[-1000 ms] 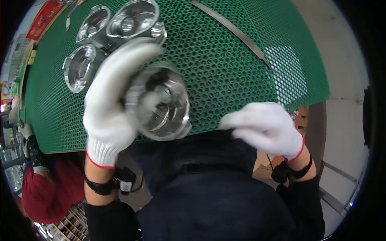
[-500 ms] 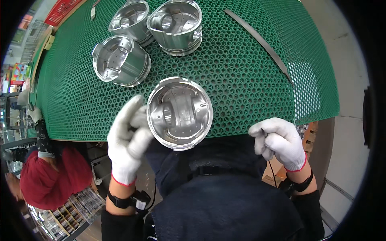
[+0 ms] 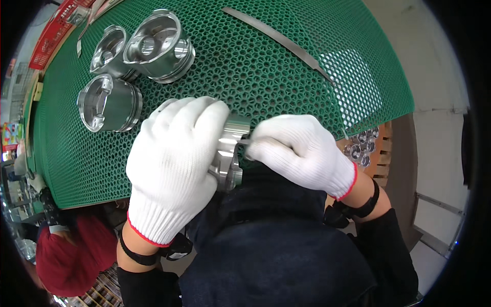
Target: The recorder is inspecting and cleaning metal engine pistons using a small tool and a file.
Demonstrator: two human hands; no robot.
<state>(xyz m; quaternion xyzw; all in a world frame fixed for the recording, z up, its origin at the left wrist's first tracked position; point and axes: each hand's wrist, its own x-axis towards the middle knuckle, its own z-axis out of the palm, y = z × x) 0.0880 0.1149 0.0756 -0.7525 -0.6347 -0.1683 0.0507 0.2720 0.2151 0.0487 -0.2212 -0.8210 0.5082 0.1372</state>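
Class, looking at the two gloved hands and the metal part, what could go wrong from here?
The metal part looks smooth and might slip from the gloved left hand. The thin tool at the right hand might skid off the part toward the left hand's nearby fingers.

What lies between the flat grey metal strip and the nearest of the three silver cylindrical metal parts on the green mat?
Only bare green perforated mat lies between the strip and that silver part; the head view shows it.

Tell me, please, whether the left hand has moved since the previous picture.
Yes: against the curved metal strip, the left hand has moved rightward, nearer it.
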